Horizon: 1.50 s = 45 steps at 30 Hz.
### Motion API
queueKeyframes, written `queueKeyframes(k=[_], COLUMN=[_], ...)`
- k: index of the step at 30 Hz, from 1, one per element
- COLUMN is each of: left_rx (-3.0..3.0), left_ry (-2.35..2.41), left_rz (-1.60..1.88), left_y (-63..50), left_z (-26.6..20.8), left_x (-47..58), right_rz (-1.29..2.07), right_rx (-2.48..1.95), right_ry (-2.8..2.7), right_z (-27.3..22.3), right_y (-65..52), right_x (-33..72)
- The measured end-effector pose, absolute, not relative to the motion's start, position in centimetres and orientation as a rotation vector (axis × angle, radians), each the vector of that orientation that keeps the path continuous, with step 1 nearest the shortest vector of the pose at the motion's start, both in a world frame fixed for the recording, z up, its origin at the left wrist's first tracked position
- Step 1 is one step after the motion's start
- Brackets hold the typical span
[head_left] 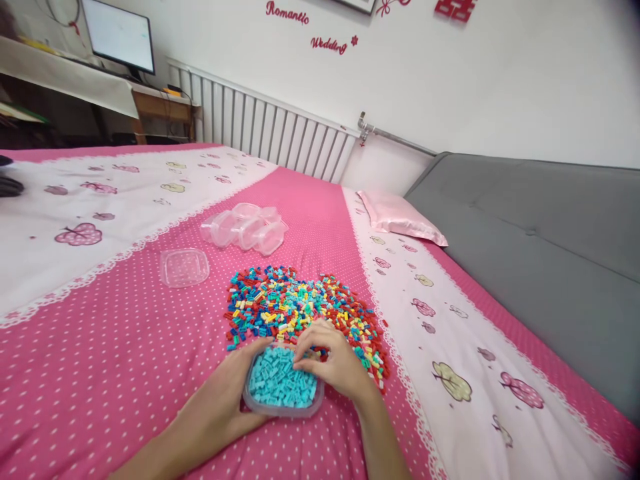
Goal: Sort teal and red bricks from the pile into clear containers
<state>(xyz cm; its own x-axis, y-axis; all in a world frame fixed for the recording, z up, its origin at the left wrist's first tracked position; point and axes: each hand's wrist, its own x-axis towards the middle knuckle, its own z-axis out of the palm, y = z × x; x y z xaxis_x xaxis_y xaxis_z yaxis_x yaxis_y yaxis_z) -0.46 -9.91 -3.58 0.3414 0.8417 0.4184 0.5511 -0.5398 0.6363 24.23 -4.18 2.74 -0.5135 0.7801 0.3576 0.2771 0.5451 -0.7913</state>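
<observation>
A clear plastic container (pixel 287 411) full of small turquoise building bricks (pixel 281 381) rests on the bed in front of me. My left hand (pixel 234 383) grips its left side, thumb at the near edge and fingers along the far edge. Over the container's right rim, my right hand (pixel 334 357) is curled with thumb and forefinger close together above the bricks; whatever is between the fingertips is too small to make out. Just beyond, a wide pile of mixed bricks (pixel 275 308) in red, blue, yellow, white and turquoise is spread on the sheet, partly hidden by my right hand.
Behind the pile lie several clear containers (pixel 245 228) in a cluster, with a clear lid or shallow tub (pixel 185 268) to their left. A pink pillow (pixel 400 217) sits by the grey headboard (pixel 530 233). A white radiator (pixel 270 120) and a monitor (pixel 120 35) stand farther back.
</observation>
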Motion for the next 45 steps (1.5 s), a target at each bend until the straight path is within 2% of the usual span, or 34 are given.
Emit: queueKeyframes(k=[10,32,37,45], left_rx=[2.230,2.242,2.217,2.210], left_ry=[1.250,1.237,1.241,1.278], left_rz=[1.020,0.997,0.989,1.022], left_y=[-9.9,-10.0,-10.0,-9.9], left_z=[-3.4,-3.1,-3.7,-4.1], left_x=[-0.4,-0.4,-0.5,-0.7], right_rz=[0.780,0.727,0.686,0.260], right_rx=[-0.854,-0.887,-0.850,-1.139], right_ry=[-2.205,-2.181,-2.002,-1.195], right_z=[3.0,3.4,3.1,1.3], right_y=[-4.3,-5.0,-4.5,-1.9], right_x=[24.9,25.0,25.1,30.9])
